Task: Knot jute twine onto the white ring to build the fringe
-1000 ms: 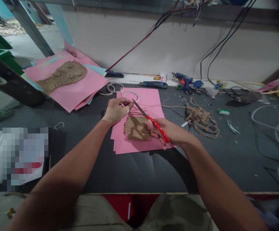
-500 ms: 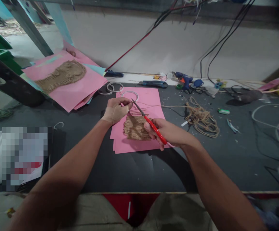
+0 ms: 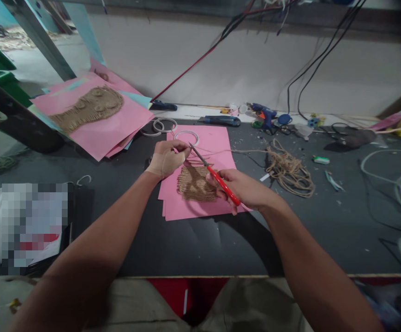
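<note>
My left hand [image 3: 169,159], nearly closed, is seemingly pinching twine [image 3: 285,169] running beyond my right hand [image 3: 243,186], which is curling round scissors [image 3: 224,185], tips beside the left; slipping could nick skin.

1. Cord panel [image 3: 196,185]: one, the centre of the clock below.
2. Hands: two, the left hand [image 3: 168,159] at 10 o'clock and the right hand [image 3: 236,185] at 3.
3. Red scissors [image 3: 221,183]: one pair, pointing towards 11 o'clock.
4. Tan cord [image 3: 288,169]: one tangle, at 3 o'clock.
5. Pink sheets [image 3: 174,210] under the panel: at least two.
6. White rings [image 3: 198,139]: three, around 11 o'clock.
7. Blue cutter [image 3: 223,121]: one, at 1 o'clock.
8. Glue gun [image 3: 267,120]: one, at 2 o'clock.
9. Textured brown shape [image 3: 96,105]: one, at 10 o'clock, on overlapping sheets whose number cannot be told.
</note>
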### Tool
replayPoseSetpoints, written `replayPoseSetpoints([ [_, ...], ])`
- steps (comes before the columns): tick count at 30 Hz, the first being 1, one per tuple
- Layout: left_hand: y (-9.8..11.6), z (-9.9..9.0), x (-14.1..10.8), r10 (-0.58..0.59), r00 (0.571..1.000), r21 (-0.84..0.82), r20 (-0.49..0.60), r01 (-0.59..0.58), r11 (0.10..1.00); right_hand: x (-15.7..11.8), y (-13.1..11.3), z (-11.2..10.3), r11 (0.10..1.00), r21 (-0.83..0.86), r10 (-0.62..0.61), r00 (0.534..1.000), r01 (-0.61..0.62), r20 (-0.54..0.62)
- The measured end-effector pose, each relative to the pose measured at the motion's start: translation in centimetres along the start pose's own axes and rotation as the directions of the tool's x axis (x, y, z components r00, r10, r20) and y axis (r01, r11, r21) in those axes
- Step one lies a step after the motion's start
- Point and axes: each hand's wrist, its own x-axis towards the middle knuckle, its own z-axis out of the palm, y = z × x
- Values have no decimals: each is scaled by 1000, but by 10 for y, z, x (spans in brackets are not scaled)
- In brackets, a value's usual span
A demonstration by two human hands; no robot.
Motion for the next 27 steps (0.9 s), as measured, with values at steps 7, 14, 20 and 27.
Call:
replayPoseSetpoints([
  [7,2,-2,-1,5,1000,17,6,-5,1000,2,3,-2,1000,20,14,1000,-14,-13],
  [14,5,-3,0,5,1000,28,15,-5,1000,3,4,-4,999,32,22,1000,-21,-8],
  [20,4,-2,-1,10,1000,20,8,-11,1000,0,-1,-2,999,-22,37,999,-37,-23],
  [27,3,-2,0,-1,1000,24,-2,1,1000,-2,-4,-3,999,-27,24,1000,-24,-15],
])
